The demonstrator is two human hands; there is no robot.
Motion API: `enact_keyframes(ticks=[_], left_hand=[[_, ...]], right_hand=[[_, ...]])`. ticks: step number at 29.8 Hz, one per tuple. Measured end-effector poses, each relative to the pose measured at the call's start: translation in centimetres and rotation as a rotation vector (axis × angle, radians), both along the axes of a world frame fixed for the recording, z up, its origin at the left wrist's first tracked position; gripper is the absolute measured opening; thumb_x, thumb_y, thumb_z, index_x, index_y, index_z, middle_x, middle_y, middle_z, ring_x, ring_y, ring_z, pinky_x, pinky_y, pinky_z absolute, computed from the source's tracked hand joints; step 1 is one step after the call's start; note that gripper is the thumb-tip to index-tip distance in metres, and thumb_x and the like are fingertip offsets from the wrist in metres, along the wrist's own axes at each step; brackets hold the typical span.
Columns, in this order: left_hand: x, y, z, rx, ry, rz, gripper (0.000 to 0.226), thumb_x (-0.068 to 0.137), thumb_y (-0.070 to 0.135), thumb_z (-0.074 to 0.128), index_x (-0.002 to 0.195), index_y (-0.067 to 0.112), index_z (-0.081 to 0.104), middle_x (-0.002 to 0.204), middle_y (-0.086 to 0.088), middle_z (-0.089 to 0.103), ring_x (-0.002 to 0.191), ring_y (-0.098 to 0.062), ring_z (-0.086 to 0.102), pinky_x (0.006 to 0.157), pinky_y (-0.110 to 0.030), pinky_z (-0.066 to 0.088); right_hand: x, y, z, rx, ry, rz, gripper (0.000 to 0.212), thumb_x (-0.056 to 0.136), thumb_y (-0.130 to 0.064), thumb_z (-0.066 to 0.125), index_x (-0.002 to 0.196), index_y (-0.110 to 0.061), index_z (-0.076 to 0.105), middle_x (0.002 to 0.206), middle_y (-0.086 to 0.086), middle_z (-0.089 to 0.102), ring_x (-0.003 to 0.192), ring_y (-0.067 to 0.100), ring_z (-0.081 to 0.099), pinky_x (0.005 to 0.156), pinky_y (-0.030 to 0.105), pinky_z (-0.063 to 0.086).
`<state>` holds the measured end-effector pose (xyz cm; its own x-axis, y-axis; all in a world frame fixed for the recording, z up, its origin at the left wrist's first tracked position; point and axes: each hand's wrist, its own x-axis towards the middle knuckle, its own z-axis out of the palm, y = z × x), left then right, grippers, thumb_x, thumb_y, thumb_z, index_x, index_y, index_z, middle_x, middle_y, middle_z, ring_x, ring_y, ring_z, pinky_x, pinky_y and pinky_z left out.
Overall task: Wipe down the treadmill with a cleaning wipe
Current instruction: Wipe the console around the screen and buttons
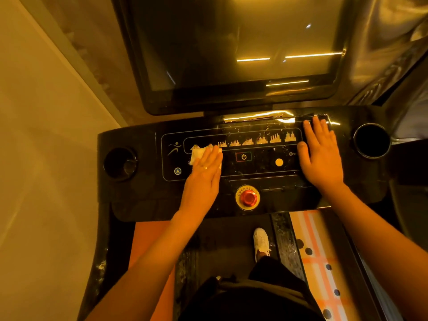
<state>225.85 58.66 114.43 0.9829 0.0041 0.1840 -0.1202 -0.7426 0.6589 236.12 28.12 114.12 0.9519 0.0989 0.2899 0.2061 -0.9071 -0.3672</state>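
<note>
- Treadmill [129, 144] console fills head view; wipe [196, 155] flat on left of panel.
- Left hand [205, 169] presses wipe, fingers straight.
- Right hand [320, 154] flat on right of panel, holding nothing.
- Red button [248, 197] between hands.

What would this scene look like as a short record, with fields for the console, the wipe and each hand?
console: black, glossy; red emergency button at front middle
screen: dark, reflecting lights
wipe: white, on the console's left controls
left hand: flat, pressing the wipe
right hand: flat on the console's right side, holding nothing
</note>
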Motion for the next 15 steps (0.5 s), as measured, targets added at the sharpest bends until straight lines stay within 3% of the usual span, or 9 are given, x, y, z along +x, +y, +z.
enact_keyframes(ticks=[6,11,15], left_hand=[[-2.7,-0.9,-1.7,0.0,-0.017,-0.002,0.05,0.106,0.016,0.048,0.152,0.028,0.033,0.161,0.011,0.026,0.15,0.005,0.006,0.122,-0.041,0.027],[0.7,-0.6,0.3,0.046,-0.015,0.01,0.046,0.107,0.017,0.045,0.152,0.023,0.037,0.162,0.006,0.025,0.153,-0.008,0.012,0.123,-0.038,0.023],[-2.9,-0.9,-1.5,0.048,-0.039,0.015,0.055,0.103,0.008,0.05,0.152,0.026,0.033,0.161,0.009,0.025,0.152,-0.004,0.01,0.12,-0.037,0.026]], right_hand=[[0.1,0.0,0.1,0.009,-0.001,0.003,0.059,0.106,-0.042,0.027,0.16,-0.022,0.02,0.169,0.006,0.011,0.156,0.022,0.002,0.126,0.043,0.002],[0.1,0.0,0.0,0.013,0.0,0.005,0.059,0.106,-0.043,0.027,0.16,-0.022,0.02,0.169,0.005,0.011,0.156,0.021,0.001,0.126,0.043,0.002],[0.1,-0.1,0.1,0.018,0.005,0.003,0.06,0.105,-0.043,0.027,0.161,-0.023,0.018,0.169,0.005,0.01,0.156,0.02,0.0,0.125,0.043,0.002]])
